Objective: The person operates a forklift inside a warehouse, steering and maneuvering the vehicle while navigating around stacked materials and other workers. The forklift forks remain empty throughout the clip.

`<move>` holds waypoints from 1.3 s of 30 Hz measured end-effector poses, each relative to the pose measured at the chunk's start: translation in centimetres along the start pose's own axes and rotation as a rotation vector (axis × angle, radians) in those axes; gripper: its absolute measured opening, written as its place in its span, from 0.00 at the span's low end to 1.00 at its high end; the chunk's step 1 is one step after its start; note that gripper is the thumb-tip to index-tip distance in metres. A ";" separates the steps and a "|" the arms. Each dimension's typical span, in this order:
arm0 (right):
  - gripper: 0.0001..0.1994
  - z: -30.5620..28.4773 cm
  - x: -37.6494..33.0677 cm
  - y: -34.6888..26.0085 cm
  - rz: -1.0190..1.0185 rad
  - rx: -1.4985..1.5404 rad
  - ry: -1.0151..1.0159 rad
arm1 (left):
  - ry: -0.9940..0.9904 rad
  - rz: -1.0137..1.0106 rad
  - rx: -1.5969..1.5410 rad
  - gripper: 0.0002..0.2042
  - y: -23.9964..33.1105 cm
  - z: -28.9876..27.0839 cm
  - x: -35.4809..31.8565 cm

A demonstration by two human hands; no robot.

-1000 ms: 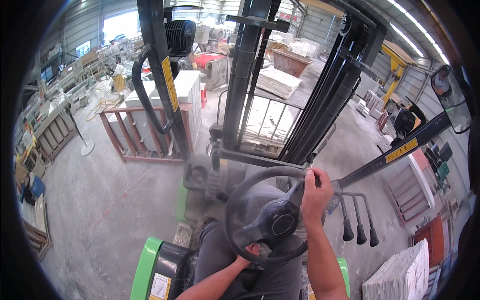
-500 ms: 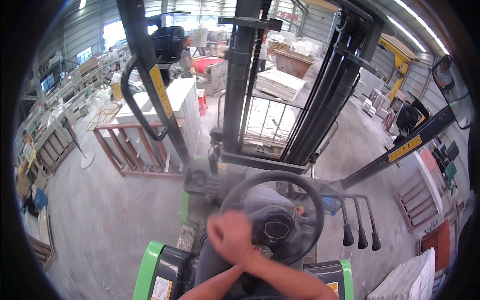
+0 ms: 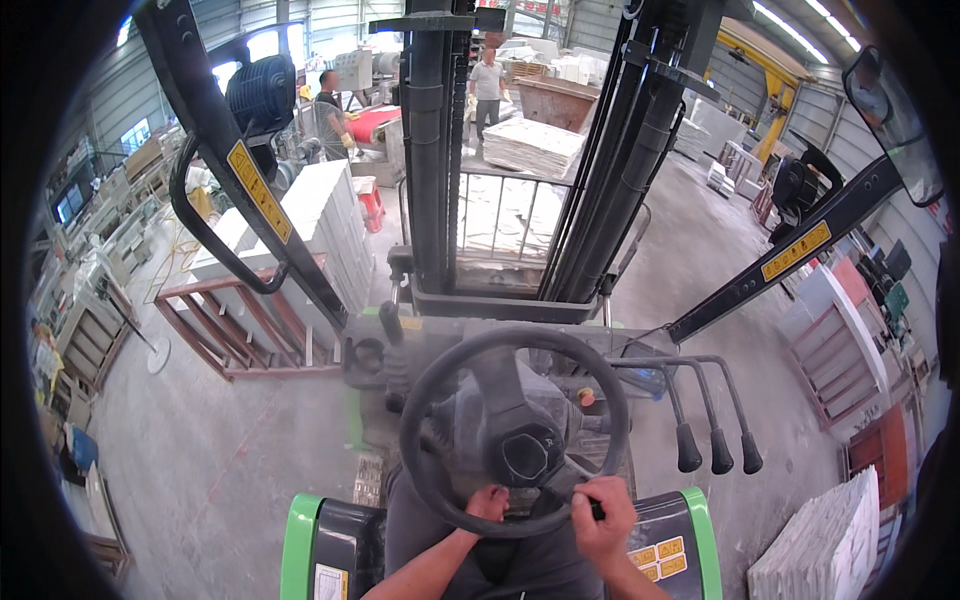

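In front of me is the black steering wheel (image 3: pixel 612 400) of a forklift. My right hand (image 3: pixel 606 518) is closed around a dark knob (image 3: pixel 596 509) on the wheel's lower right rim. Lower on the wheel, my left hand (image 3: pixel 486 504) has its fingers curled at the bottom rim, left of the middle; its fingertips are partly hidden. Three black control levers (image 3: pixel 718 450) stand to the right of the wheel, untouched. Left of the column rises another black lever (image 3: pixel 392 330) with a ribbed boot.
Ahead stands the mast (image 3: pixel 428 150), with a stack of pale slabs (image 3: pixel 535 147) beyond it. Two people (image 3: pixel 488 85) (image 3: pixel 332 115) stand past the mast. White slabs in a reddish rack (image 3: pixel 230 370) are at left; more slabs (image 3: pixel 820 540) lean near right.
My right hand has swung from the wheel's left side, where it crossed my left arm, to the lower right. The wheel has turned, and my arms are uncrossed.
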State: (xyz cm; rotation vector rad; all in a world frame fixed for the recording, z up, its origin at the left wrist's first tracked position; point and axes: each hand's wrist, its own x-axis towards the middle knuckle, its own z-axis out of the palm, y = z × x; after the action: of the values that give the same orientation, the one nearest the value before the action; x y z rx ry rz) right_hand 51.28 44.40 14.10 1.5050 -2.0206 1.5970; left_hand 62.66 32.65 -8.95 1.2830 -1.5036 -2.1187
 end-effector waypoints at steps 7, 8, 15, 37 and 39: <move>0.09 2.3 -1.9 -0.3 -0.006 0.026 -0.020 | 0.042 0.029 -0.012 0.15 0.5 -0.7 0.9; 0.10 2.6 -1.9 -0.2 -0.006 0.027 -0.021 | 0.045 0.042 -0.017 0.15 0.7 -0.7 1.1; 0.10 3.5 -0.6 0.2 0.000 0.063 0.006 | 0.043 0.044 -0.075 0.13 0.3 -1.8 2.7; 0.16 -6.6 4.6 11.0 0.094 -0.361 0.217 | 0.280 0.430 -0.507 0.16 11.3 -9.4 -2.1; 0.17 -6.0 4.8 11.7 0.275 -0.190 0.182 | 0.377 0.500 -0.539 0.18 14.2 -11.5 -2.3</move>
State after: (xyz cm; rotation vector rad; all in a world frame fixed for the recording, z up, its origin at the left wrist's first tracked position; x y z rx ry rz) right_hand 37.47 45.44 12.20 1.0147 -2.2730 1.5147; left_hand 68.88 20.49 3.44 0.9162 -0.8860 -1.6699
